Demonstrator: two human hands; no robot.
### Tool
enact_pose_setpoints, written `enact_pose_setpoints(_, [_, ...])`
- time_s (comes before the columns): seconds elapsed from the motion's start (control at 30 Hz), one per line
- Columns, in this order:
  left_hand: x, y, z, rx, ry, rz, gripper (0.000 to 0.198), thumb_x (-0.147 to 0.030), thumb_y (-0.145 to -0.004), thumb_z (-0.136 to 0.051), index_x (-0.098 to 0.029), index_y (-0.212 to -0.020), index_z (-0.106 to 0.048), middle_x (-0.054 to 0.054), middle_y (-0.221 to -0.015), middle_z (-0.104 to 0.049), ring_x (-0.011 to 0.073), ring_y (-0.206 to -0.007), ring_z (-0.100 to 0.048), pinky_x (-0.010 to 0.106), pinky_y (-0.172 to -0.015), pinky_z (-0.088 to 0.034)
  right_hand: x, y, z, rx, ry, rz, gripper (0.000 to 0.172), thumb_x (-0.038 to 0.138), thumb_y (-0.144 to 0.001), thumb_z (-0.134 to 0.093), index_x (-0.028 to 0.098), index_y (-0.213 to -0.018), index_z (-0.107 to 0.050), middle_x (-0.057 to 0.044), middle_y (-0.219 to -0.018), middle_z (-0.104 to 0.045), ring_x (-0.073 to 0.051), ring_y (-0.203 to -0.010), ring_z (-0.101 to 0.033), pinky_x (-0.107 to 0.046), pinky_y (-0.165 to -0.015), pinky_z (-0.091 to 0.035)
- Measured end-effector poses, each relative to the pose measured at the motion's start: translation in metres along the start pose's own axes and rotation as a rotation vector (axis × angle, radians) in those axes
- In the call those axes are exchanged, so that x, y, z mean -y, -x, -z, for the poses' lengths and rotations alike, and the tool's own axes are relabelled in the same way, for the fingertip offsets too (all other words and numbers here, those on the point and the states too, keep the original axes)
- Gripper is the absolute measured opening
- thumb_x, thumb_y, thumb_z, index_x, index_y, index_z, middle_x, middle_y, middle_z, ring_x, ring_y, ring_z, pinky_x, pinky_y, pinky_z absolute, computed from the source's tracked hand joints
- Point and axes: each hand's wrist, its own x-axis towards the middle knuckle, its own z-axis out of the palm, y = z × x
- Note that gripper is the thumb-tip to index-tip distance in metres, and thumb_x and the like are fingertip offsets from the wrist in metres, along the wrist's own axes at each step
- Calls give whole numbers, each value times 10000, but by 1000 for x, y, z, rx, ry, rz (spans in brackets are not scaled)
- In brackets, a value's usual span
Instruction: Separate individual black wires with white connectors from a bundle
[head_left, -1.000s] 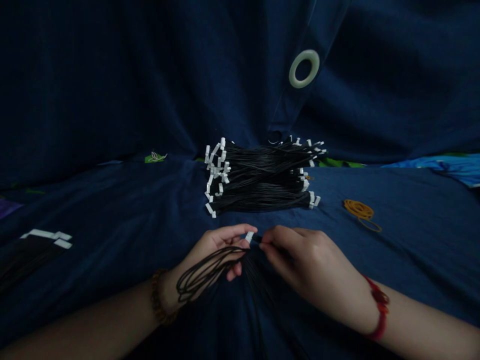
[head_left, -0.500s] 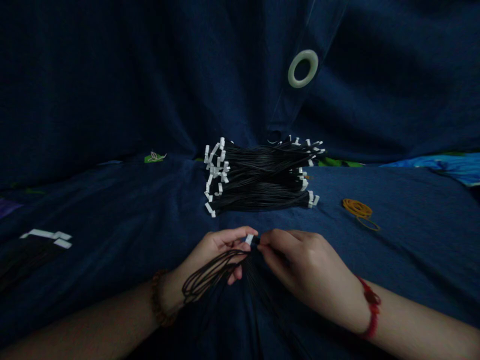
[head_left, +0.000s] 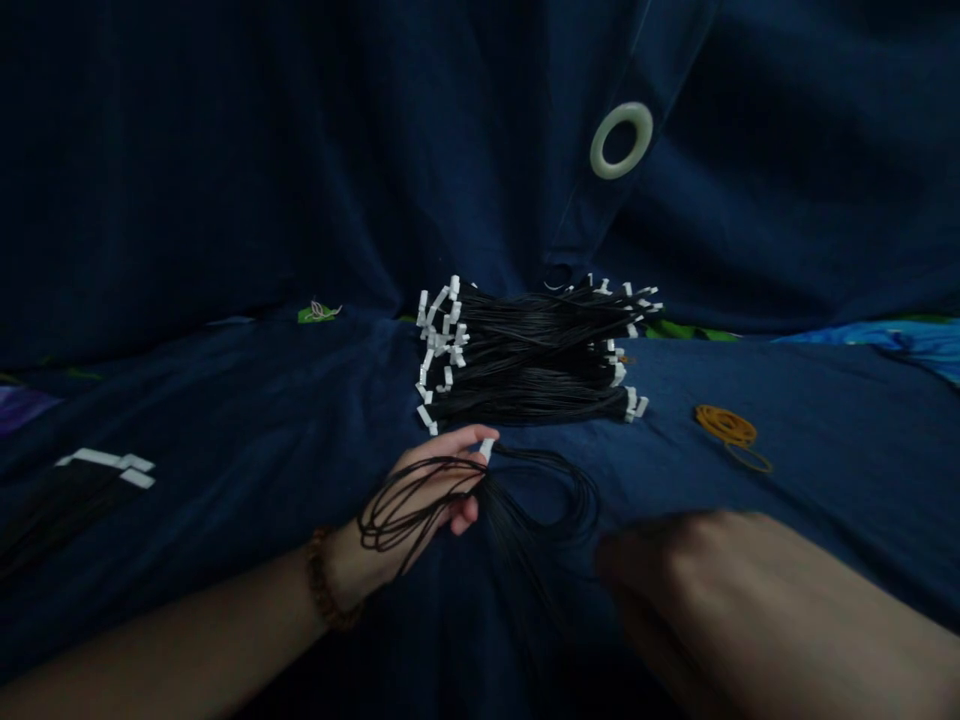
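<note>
Head view, and it's dim. I've got the left hand (head_left: 431, 482) low in the middle, fingers curled round a loop of black cords (head_left: 420, 500), thumb and forefinger pinching the white tip (head_left: 487, 448). The cords spill right in a loose arc onto the cloth (head_left: 247, 420) and fan down toward the bottom edge.

The right hand (head_left: 697, 590) is low right, blurred, off the cords; I can't tell if it's clenched or slack. Its forearm runs out of the frame's corner.

Just past the left fingertips sits the stack (head_left: 532, 355), its near edge close, only a thin strip of cloth between. Left of the hand there's wide bare cloth out to the bundle (head_left: 67, 495) at the frame's edge. The bands (head_left: 726, 426) lie well apart on the right, the ring (head_left: 621, 140) up on the back drape.
</note>
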Motion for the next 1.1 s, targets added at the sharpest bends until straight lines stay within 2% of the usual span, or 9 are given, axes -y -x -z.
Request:
enact_pose_setpoints(0.07, [3, -1, 1, 23, 26, -20, 328, -129, -720, -632, -191, -1041, -605, -33, -636, -547, 66, -417, -534, 127, -327, -364, 4, -4, -9, 111, -23, -7, 195, 94, -680, -486, 230, -577, -579, -23, -501, -601, -186, -393, -529, -302, -398, -287])
enact_pose_setpoints(0.13, [5, -3, 2, 72, 47, -44, 341, -148, -695, -661, -189, -1030, -610, -36, -648, -553, 73, -420, -545, 128, -321, -382, 7, -16, -15, 162, -173, -59, 225, 89, -743, -443, 220, -666, -609, -17, -587, -638, -163, -466, -562, -276, -440, -332])
enact_pose_setpoints(0.2, [6, -4, 2, 106, 25, -52, 350, -205, -694, -680, -173, -1034, -607, -35, -616, -555, 80, -419, -545, 131, -319, -399, 7, -30, -17, 155, -391, -87, 250, 105, -810, -395, 203, -699, -597, 0, -646, -639, -125, -538, -568, -234, -497, -366])
enact_pose_setpoints(0.3, [6, -3, 0, 89, -21, -56, 396, -269, -689, -695, -147, -1053, -597, -37, -551, -545, 88, -412, -541, 136, -324, -421, 6, -42, -18, 146, -667, -134, 264, 174, -854, -379, 186, -695, -589, 18, -633, -613, -99, -565, -548, -197, -513, -365])
enact_pose_setpoints(0.47, [5, -1, -4, 47, -22, -104, 325, -253, -715, -675, -151, -1018, -621, -43, -557, -534, 62, -389, -524, 107, -310, -398, 4, -39, -26, 252, -857, -239, 195, 243, -802, -469, 170, -714, -627, 8, -634, -629, -110, -571, -560, -188, -495, -367])
enact_pose_setpoints(0.63, [6, -4, 0, 90, -3, -65, 392, -203, -642, -726, -152, -1017, -626, -38, -595, -539, 96, -417, -563, 137, -315, -429, -2, -38, -23, 250, -911, -274, 205, 223, -794, -457, 164, -684, -619, 5, -610, -628, -106, -547, -551, -191, -503, -383])
enact_pose_setpoints(0.87, [8, -5, 6, 104, 3, -112, 380, -107, -679, -664, -213, -1042, -622, -41, -701, -559, 82, -463, -580, 134, -352, -435, -1, -44, -20, 448, -1538, -472, 177, 155, -842, -377, 135, -894, -545, 0, -600, -616, -78, -468, -573, -170, -463, -431])
enact_pose_setpoints(1.0, [8, -5, 6, 106, -2, -118, 376, -148, -683, -667, -192, -1052, -615, -36, -664, -569, 88, -455, -564, 145, -349, -425, 6, -44, -29, 505, -1675, -486, 199, 139, -841, -401, 123, -963, -557, -6, -614, -608, -60, -442, -567, -134, -427, -423])
enact_pose_setpoints(1.1, [7, -5, 5, 92, -25, -107, 384, -190, -683, -676, -188, -1061, -605, -40, -614, -569, 87, -428, -542, 150, -339, -399, 10, -44, -34, 485, -1690, -475, 215, 196, -862, -404, 123, -976, -571, -17, -656, -611, -52, -429, -557, -128, -405, -414])
